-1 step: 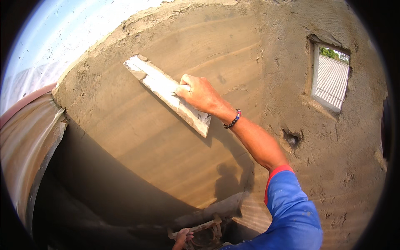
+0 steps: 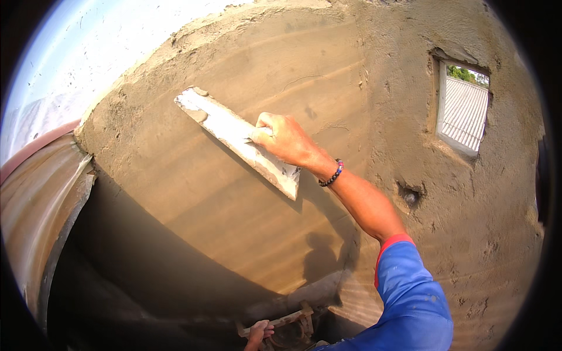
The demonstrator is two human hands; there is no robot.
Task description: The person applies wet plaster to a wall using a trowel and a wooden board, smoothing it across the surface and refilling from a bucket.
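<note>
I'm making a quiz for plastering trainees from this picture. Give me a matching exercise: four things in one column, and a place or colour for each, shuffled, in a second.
Things:
1. float
2. bead bracelet
3. window opening
4. sleeve

Descriptions:
A. blue
B. upper right of the wall
C. on the right wrist
D. pressed slantwise on the wet plaster under the right hand

Pairs: 1-D, 2-C, 3-B, 4-A
</note>
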